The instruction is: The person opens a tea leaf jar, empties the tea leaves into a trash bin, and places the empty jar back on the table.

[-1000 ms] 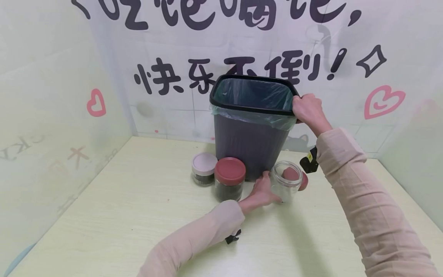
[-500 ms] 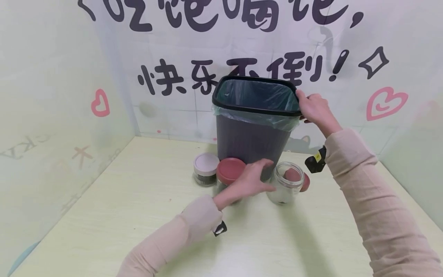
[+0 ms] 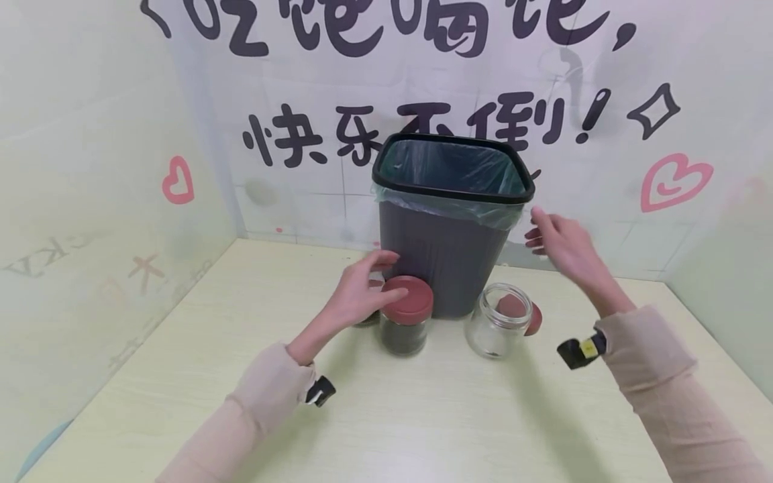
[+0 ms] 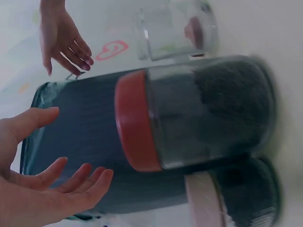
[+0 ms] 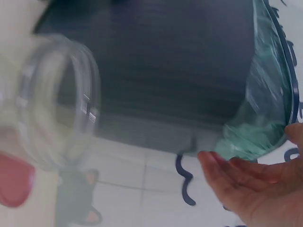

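My left hand (image 3: 353, 292) hovers by a glass jar with a red lid (image 3: 410, 300), fingers spread and thumb over the lid in the head view. In the left wrist view those fingers (image 4: 90, 189) stand apart from the lid and hold nothing. The jar has dark contents (image 4: 232, 99). A second jar with a pale lid (image 4: 206, 201) stands beside it, mostly hidden behind my left hand in the head view. My right hand (image 3: 564, 247) hangs with relaxed fingers just right of a dark grey bin (image 3: 443, 245), below its black rim.
Right of the bin's base stands a lidless clear jar (image 3: 492, 335), with a separate red lid (image 3: 534, 322) behind it. A thin greenish bag (image 3: 471, 164) lines the bin. A printed white cloth (image 3: 290, 208) backs the pale wooden table (image 3: 253, 295).
My left hand has left the lidless jar's side and moved left to the red-lidded jar. My right hand has let go of the bin's rim and come down to the right.
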`<state>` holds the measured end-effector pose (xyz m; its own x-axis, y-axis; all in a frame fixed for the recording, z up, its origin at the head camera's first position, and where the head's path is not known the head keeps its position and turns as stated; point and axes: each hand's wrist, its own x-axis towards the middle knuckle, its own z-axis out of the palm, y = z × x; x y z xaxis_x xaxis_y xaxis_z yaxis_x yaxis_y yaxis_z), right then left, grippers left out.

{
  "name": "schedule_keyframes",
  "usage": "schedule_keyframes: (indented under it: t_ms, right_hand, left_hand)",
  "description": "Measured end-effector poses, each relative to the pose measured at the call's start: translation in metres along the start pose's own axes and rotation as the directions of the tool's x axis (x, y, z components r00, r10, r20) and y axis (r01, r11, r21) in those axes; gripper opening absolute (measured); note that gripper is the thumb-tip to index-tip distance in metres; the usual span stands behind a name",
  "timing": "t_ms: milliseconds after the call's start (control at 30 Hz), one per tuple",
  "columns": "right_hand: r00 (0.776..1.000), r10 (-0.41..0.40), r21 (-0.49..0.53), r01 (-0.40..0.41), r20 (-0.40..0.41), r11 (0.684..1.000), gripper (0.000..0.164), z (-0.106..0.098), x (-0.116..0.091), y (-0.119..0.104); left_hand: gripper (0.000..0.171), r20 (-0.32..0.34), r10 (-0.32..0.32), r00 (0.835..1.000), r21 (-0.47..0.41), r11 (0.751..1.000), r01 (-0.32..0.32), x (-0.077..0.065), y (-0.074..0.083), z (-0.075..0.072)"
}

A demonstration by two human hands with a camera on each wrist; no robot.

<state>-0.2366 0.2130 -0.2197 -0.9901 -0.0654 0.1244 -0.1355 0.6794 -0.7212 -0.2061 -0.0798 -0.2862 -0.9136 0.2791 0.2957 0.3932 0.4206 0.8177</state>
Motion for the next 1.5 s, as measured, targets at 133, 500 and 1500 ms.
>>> schedule_keyframes:
  t_ms: [133, 500, 1500]
  right_hand:
    - [0.993, -0.115, 0.060, 0.115, 0.001, 0.992, 0.060, 0.027, -0.019, 0.008]
    - [0.966, -0.254, 0.007, 0.254, 0.036, 0.967, 0.045, 0.116, -0.035, 0.014]
    - [0.949, -0.312, 0.150, 0.304, 0.038, 0.941, 0.077, 0.166, -0.048, 0.027]
  left_hand:
    - [0.060, 0.020, -0.049, 0.999, 0.019, 0.999, 0.049, -0.006, -0.017, -0.003]
    - [0.074, 0.030, -0.104, 0.994, 0.014, 0.995, 0.104, -0.012, -0.046, 0.015]
    - [0.086, 0.095, -0.094, 0.991, -0.048, 0.994, 0.098, -0.018, -0.058, 0.042]
